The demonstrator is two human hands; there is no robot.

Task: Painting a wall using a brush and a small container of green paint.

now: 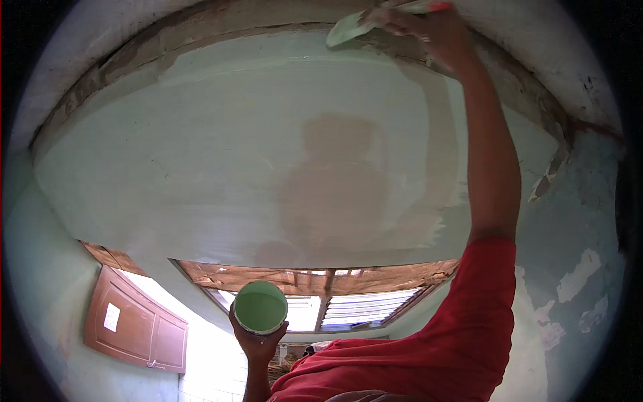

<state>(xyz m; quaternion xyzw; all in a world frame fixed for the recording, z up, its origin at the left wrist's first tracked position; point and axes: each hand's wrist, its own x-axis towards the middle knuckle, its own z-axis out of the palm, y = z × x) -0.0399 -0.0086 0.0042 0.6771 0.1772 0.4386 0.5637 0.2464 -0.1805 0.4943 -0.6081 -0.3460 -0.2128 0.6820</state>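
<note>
My raised right hand [432,30] is closed around a paintbrush [347,30] with pale green paint on its bristles. The bristles touch the upper edge of the pale green wall [221,134], just below the bare, brownish strip along the ceiling. Low in the view, my left hand [260,343] grips a small round tub [262,307] from beneath and around its side. Light green paint shows inside the tub. Around the brush the wall has a wet sheen, and my shadow falls across its middle.
Below the painted wall is a louvred window [365,309] with a wooden frame. A brown door [137,321] with a white paper on it stands open at the lower left. On the right, the side wall [579,221] has peeling patches. The ceiling [536,40] borders the top.
</note>
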